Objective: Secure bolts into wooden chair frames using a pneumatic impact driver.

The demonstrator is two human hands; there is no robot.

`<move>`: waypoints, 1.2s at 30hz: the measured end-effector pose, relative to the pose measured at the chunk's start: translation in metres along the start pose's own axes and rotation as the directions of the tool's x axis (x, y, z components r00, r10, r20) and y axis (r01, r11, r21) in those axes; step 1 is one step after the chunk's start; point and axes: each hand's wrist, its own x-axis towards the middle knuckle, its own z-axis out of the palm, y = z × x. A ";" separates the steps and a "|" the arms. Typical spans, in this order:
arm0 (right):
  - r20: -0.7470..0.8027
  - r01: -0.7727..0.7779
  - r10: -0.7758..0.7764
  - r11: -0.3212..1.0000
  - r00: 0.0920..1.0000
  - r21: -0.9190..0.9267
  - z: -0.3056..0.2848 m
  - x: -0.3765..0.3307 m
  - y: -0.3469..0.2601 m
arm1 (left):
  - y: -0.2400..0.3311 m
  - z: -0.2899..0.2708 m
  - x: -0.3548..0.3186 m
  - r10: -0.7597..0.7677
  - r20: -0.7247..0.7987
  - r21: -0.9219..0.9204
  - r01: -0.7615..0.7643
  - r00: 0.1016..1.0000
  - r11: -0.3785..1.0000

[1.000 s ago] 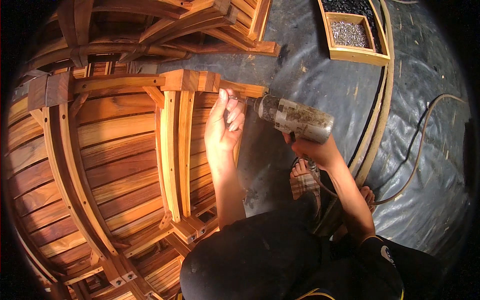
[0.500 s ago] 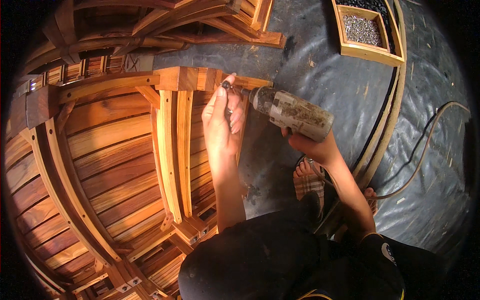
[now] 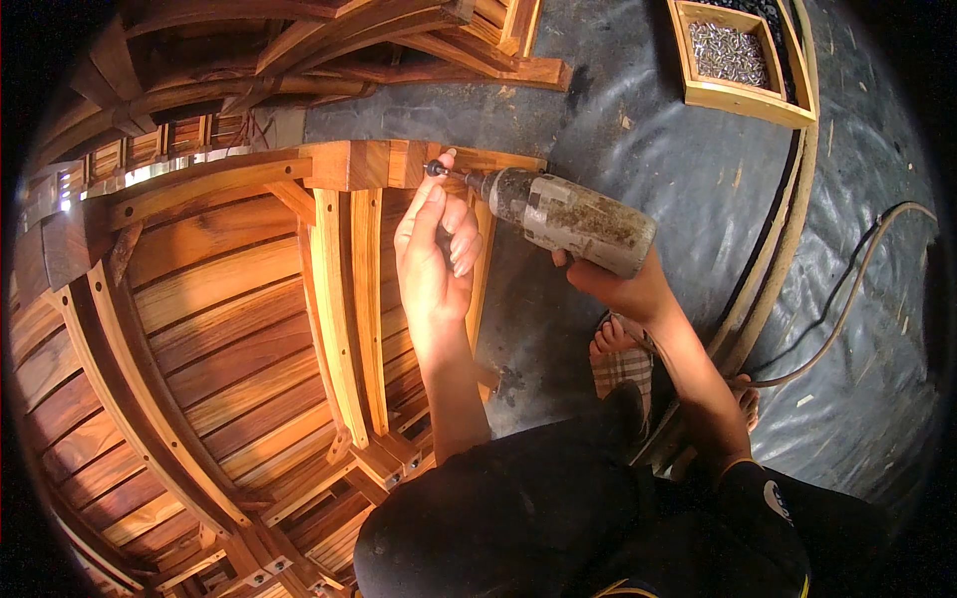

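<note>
My right hand grips a worn, dirty grey power drill by its handle, its nose pointing left. At the bit's end is a small black round piece with a bit of shiny metal beside it. My left hand is closed around this spot, fingers curled, with the thumb below the piece and a fingertip behind it. Whatever else lies within the curled fingers is hidden. Just behind and left of my left hand lies a wooden slatted furniture piece with thick square ends and curved rails.
A wooden box at the far right holds many small silver screws and dark pieces. A brown cord curves across the dark plastic sheet. More wooden furniture stands at the far left. My feet are below the drill.
The drill and the small black piece have shifted slightly left, along with my left hand. The thumb now sits lower, so more of the piece shows.
</note>
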 end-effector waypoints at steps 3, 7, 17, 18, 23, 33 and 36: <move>-0.005 -0.021 0.021 1.000 1.000 0.007 0.000 0.001 -0.002 | 0.001 0.002 0.000 -0.003 0.005 0.001 0.003 1.000 1.000; 0.004 -0.013 0.013 1.000 1.000 0.008 0.000 0.002 -0.003 | 0.000 0.000 0.001 -0.011 0.012 -0.028 0.011 1.000 1.000; -0.003 -0.140 0.141 0.988 0.990 0.062 -0.002 0.009 -0.016 | -0.046 -0.044 -0.033 -0.397 -0.001 -0.464 0.352 0.918 0.813; -0.005 -0.141 0.142 0.988 0.990 0.062 -0.001 0.010 -0.018 | -0.050 -0.048 -0.036 -0.412 0.021 -0.479 0.371 0.911 0.796; -0.020 -0.099 0.099 0.995 0.995 0.005 0.000 0.012 -0.015 | -0.060 -0.059 -0.040 -0.472 0.051 -0.469 0.438 0.880 0.767; 0.000 -0.037 0.037 0.999 0.999 -0.018 -0.003 0.014 -0.003 | -0.075 -0.070 -0.045 -0.423 0.099 -0.424 0.423 0.901 0.801; -0.001 0.001 -0.001 1.000 1.000 0.002 -0.002 0.016 -0.002 | -0.079 -0.068 -0.046 -0.431 0.111 -0.519 0.422 0.895 0.743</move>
